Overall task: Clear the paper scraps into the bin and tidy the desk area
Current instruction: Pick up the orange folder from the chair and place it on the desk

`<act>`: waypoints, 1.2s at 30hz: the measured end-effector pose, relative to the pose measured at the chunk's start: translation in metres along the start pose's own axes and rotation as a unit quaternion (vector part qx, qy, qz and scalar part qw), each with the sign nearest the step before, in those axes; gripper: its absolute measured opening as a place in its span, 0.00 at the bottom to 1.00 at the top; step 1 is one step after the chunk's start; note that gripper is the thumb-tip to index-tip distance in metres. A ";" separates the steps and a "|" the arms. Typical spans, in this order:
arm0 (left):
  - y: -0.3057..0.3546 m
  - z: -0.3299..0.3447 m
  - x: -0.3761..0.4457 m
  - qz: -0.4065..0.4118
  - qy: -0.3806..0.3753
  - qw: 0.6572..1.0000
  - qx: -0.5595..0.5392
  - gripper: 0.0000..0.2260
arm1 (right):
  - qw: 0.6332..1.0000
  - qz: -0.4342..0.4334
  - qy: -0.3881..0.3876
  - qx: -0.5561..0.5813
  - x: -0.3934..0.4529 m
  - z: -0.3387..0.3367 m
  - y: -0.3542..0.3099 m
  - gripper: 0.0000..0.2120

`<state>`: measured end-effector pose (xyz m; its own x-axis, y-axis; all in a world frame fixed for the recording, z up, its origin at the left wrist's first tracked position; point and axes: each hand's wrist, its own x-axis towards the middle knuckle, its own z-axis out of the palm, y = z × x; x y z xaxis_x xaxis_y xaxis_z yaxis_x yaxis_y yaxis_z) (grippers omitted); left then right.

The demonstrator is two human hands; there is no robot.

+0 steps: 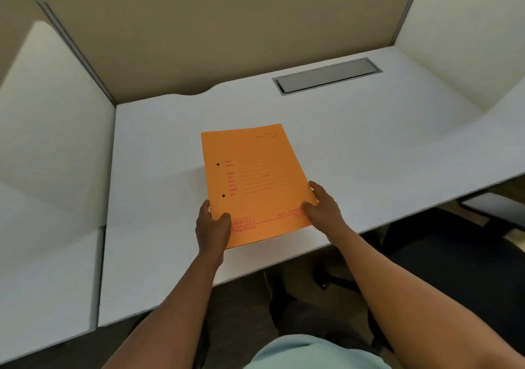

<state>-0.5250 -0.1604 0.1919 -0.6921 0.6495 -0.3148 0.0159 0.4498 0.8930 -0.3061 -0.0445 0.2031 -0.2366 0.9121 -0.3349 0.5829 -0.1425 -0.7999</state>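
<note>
Cubicle setting, head view: tan fabric partition (199,33) across the top of the frame, white side panels at left and right. White tabletop (369,147) fills the middle, angled so its near edge runs from lower left up to the right. Grey metal cable hatch (326,76) set flush into the tabletop, upper right of centre, lid closed.

Orange folder (252,175) sits at centre frame, front cover up, red printed lines and a boxed red label near its bottom edge; text too blurred to read. Two black punch holes along its left margin. Its far end appears to lie on the tabletop, though the near end may be slightly lifted; hard to say from this angle.

Left hand (213,226) grips the folder's lower-left corner, thumb on top of the cover, fingers curled beneath. Right hand (321,206) holds the lower-right edge, thumb pressed onto the cover, fingers wrapped around the side.

Lower frame: both bare forearms reach in from the bottom. Dark office chair (443,255) at lower right, under and beyond the tabletop edge. Pale green garment (309,351) at bottom centre.
</note>
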 end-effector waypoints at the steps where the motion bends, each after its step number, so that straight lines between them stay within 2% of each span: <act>1: 0.003 0.005 0.014 -0.002 0.005 1.000 0.001 0.22 | 1.000 -0.001 0.000 -0.001 0.016 0.001 -0.004 0.30; 10: 0.058 0.074 0.141 -0.075 0.015 0.997 0.021 0.28 | 0.998 0.004 -0.007 -0.056 0.178 -0.014 -0.048 0.28; 17: 0.095 0.126 0.246 -0.088 0.007 0.994 0.059 0.32 | 0.993 0.015 -0.001 -0.113 0.309 -0.017 -0.070 0.29; 22: 0.095 0.153 0.301 -0.036 -0.027 0.980 0.195 0.30 | 0.987 0.005 -0.001 -0.161 0.375 -0.004 -0.070 0.31; 26: 0.090 0.163 0.328 0.034 -0.041 0.948 0.314 0.28 | 0.981 -0.020 0.007 -0.192 0.403 0.013 -0.065 0.32; 29: 0.091 0.167 0.345 0.066 -0.042 0.922 0.380 0.31 | 0.964 -0.042 -0.010 -0.262 0.419 0.025 -0.066 0.35; 32: 0.091 0.170 0.357 0.077 -0.045 0.903 0.420 0.34 | 0.940 -0.043 -0.046 -0.336 0.427 0.037 -0.063 0.39; 36: 0.092 0.173 0.370 0.086 -0.041 0.893 0.439 0.34 | 0.938 -0.041 -0.039 -0.341 0.432 0.046 -0.062 0.40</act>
<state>-0.6551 0.2269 0.1017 -0.5704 0.7815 -0.2526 0.7014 0.6235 0.3453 -0.4798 0.3410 0.0847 -0.3431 0.8747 -0.3422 0.9157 0.2304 -0.3292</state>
